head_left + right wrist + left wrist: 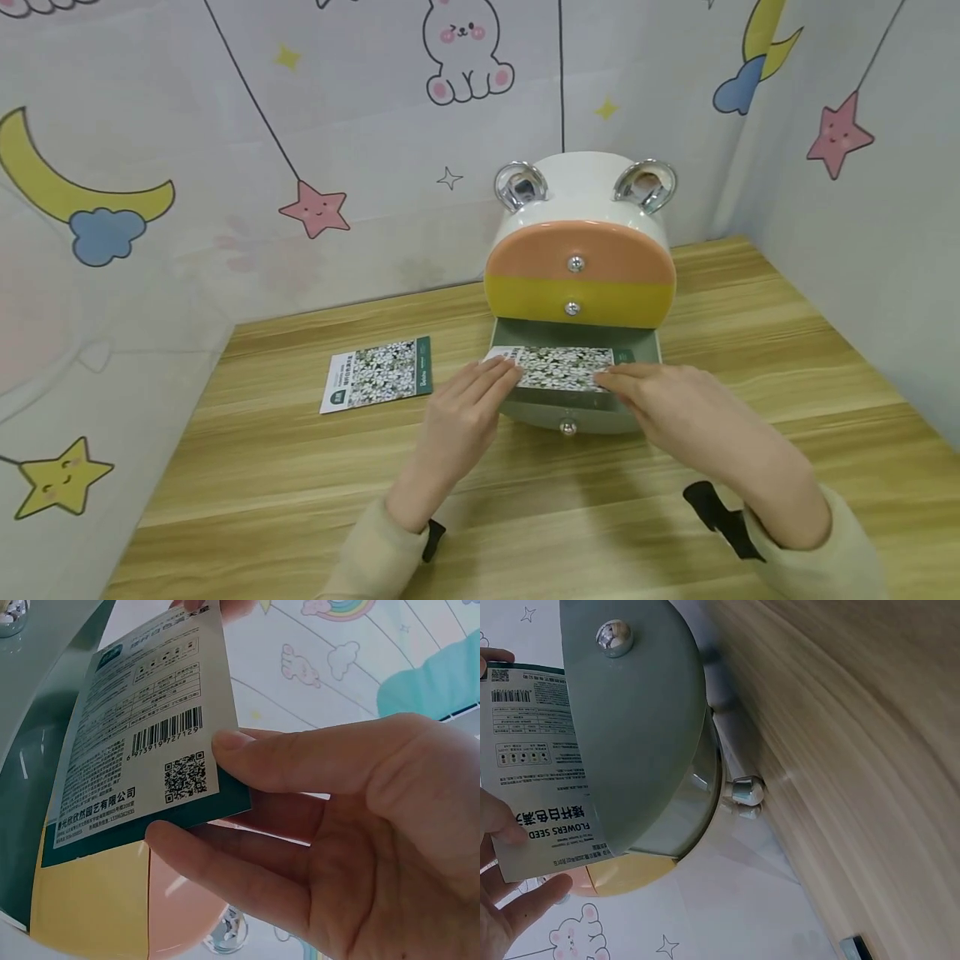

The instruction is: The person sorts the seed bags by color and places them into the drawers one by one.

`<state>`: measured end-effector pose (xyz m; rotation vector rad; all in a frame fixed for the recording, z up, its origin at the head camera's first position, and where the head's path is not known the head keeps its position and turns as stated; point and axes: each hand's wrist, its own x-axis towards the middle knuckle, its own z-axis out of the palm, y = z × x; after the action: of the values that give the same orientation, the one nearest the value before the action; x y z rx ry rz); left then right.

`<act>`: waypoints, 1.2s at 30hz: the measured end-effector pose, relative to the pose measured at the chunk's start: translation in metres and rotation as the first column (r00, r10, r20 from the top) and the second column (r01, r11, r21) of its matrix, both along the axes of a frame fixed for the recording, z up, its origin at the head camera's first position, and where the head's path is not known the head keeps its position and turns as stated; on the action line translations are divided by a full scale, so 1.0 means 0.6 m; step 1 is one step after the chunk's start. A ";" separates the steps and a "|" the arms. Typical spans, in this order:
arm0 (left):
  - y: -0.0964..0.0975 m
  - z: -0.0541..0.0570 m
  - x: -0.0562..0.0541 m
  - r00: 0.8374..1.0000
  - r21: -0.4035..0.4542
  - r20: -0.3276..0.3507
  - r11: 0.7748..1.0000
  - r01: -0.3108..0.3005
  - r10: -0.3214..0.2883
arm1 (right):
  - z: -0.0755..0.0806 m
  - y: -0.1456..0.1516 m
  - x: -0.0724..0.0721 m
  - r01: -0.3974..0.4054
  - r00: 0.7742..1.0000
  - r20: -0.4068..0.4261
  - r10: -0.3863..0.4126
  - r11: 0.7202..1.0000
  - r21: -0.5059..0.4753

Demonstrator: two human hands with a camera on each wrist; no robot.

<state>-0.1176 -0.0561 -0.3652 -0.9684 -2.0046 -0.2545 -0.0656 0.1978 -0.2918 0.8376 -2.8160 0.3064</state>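
Between my two hands a flower seed packet (566,369) is held sideways, partly down in the pulled-out green bottom drawer (517,410). My left hand (467,400) pinches its left end. At the other end my right hand (663,400) grips it, thumb on the back near the QR code in the right wrist view. The packet's printed back (161,727) faces the wrist cameras, and its flower picture shows in the head view. In the left wrist view the drawer front (634,727) hides the packet's lower part.
Above the drawer rises a small animal-shaped cabinet (581,250) with silver ears and shut orange and yellow drawers. A second seed packet (382,375) lies flat on the wooden table (262,483) to the left. A patterned wall covering (390,125) stands behind.
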 end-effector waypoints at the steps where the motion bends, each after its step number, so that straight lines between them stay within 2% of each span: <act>1: 0.002 -0.001 -0.001 1.000 0.001 0.012 1.000 -0.001 0.001 | 0.000 0.001 -0.001 0.005 1.000 0.004 -0.005 1.000 -0.001; 4: 0.008 -0.004 -0.001 0.997 0.012 0.078 1.000 0.004 -0.005 | -0.001 0.002 -0.003 0.020 1.000 0.017 -0.021 1.000 0.004; 7: 0.012 -0.006 0.000 0.985 0.043 0.171 0.999 0.020 -0.027 | -0.003 0.002 -0.005 0.034 0.999 0.034 -0.035 0.999 0.009; 9: 0.014 -0.008 0.000 0.973 0.070 0.229 0.997 0.025 -0.040 | -0.004 0.003 -0.007 0.041 0.998 0.040 -0.042 0.999 0.010; 14: 0.019 -0.015 -0.002 0.930 0.139 0.355 0.989 0.047 -0.094 | -0.010 0.008 -0.019 0.044 0.998 0.042 -0.044 0.999 0.004; 16: 0.021 -0.018 -0.004 0.916 0.163 0.385 0.985 0.056 -0.116 | -0.014 0.011 -0.026 0.045 0.998 0.050 -0.045 0.999 -0.002; 21: 0.027 -0.022 -0.012 0.897 0.198 0.416 0.978 0.073 -0.151 | -0.019 0.017 -0.037 0.051 0.994 0.100 -0.050 0.999 -0.003; 24: 0.029 -0.021 -0.016 0.880 0.211 0.447 0.975 0.072 -0.162 | -0.021 0.018 -0.041 0.051 0.991 0.123 -0.051 0.999 0.007; 27: 0.032 -0.020 -0.020 0.855 0.220 0.491 0.974 0.060 -0.164 | -0.023 0.019 -0.045 0.054 0.990 0.133 -0.055 0.998 0.012; 31: 0.034 -0.018 -0.028 0.813 0.236 0.555 0.971 0.047 -0.174 | -0.026 0.020 -0.050 0.064 0.990 0.123 -0.067 0.998 0.028; 36: 0.036 -0.015 -0.035 0.783 0.225 0.600 0.974 0.029 -0.162 | -0.030 0.021 -0.055 0.087 0.989 0.111 -0.092 0.995 0.056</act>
<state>-0.1388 -0.0344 -0.3744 -0.9282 -2.4495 -0.9232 -0.0985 0.2107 -0.3097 0.7226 -2.9688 0.2781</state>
